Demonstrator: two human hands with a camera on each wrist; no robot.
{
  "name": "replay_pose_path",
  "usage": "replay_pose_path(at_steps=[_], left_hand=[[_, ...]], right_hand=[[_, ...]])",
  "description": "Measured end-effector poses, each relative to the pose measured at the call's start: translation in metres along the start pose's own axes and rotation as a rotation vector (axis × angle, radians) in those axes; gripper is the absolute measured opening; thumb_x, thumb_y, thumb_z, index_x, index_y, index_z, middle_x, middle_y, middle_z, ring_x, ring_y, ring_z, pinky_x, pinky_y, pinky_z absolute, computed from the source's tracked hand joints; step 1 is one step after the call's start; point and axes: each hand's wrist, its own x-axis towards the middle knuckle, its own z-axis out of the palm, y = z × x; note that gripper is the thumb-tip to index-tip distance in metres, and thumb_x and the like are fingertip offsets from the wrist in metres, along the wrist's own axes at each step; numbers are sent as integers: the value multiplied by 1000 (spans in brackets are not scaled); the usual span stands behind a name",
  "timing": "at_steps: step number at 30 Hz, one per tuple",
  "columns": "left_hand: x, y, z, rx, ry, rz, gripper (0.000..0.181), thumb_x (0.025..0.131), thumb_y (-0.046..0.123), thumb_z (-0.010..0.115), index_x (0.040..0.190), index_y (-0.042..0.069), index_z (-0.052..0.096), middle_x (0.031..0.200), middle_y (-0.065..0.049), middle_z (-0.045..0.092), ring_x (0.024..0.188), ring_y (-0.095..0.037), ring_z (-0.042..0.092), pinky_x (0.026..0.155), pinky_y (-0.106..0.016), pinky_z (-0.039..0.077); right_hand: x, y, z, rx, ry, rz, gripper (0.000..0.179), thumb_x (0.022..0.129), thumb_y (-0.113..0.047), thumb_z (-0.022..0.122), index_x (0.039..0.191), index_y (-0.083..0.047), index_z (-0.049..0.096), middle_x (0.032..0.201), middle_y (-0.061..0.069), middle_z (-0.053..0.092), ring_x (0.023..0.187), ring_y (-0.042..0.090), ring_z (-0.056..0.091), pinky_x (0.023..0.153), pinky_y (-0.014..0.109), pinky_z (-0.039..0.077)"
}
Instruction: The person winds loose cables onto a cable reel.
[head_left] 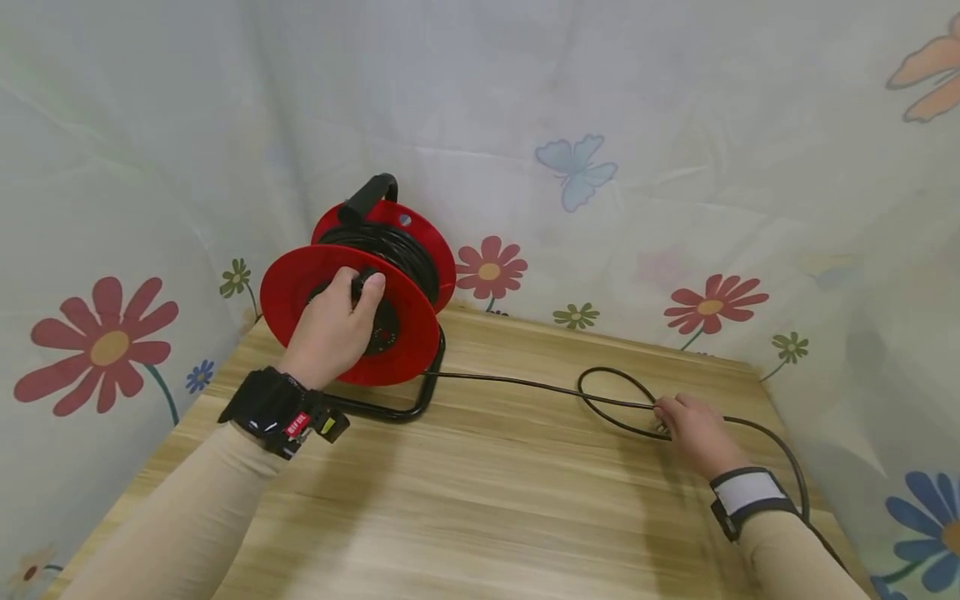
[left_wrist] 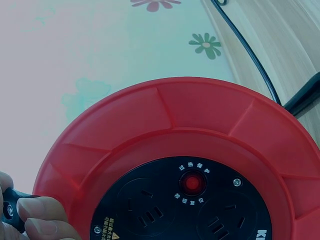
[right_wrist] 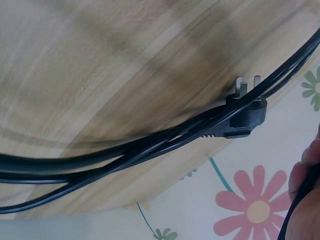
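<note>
The reel (head_left: 412,312) is standing on the desk (head_left: 480,492), and the left hand (head_left: 330,325) is lying across its front disc (head_left: 405,358), gripping the knob (left_wrist: 9,210) with curled fingers and thumb. Well to the right of the reel, the right hand (head_left: 697,433) is pinching the cable (head_left: 403,250) between thumb and fingers. One stretch of cable is running from the reel's lower right edge to that hand; a loop is lying across this stretch, on the reel's side of the hand, and a further length is curving past the right wrist, on the side away from the reel. Near the right hand, the plug (right_wrist: 245,120) is showing three prongs, with cable strands crossing in front of it.

On the reel, more cable is sitting wound between the front disc and a rear disc (head_left: 447,262). The front disc is carrying a black panel (left_wrist: 182,220) with sockets (left_wrist: 145,209) and a red button (left_wrist: 192,183). Atop the reel a black handle (head_left: 365,200) is jutting up; beneath it a black frame (head_left: 393,413) is resting on the desk.

Behind the reel a pale curtain (head_left: 450,92) is hanging, a red flower (head_left: 490,271) showing just to the reel's right and a blue butterfly (head_left: 577,172) showing higher and farther right.
</note>
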Motion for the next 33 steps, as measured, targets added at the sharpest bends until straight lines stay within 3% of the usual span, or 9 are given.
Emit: replay_pose_path(at_steps=[9,16,23,33], left_hand=[[1,-2,2,-10,19,24,47,100,48,31,95,2,43,68,-12,45,62,-26,50,54,-36,39],[1,-4,4,-7,23,18,49,100,50,29,92,3,42,65,-12,43,58,-25,48,52,-35,37],[-1,-3,6,-3,16,5,48,100,49,29,94,3,42,65,-12,45,57,-25,48,51,-34,39],[-3,-2,18,7,-4,25,43,101,46,32,97,4,43,66,-12,51,58,-24,52,53,-35,42]], right_hand=[[1,2,4,-4,6,19,7,93,-11,59,88,-6,62,66,2,53,60,18,49,55,41,42],[2,0,7,6,-44,55,8,93,-12,59,90,-6,63,74,8,63,70,26,60,63,49,51],[1,-4,13,3,-91,93,11,94,-13,57,93,-5,64,85,13,69,80,32,63,72,52,52],[4,-11,18,13,-69,72,9,93,-10,57,95,-6,65,87,13,71,83,31,63,74,53,52]])
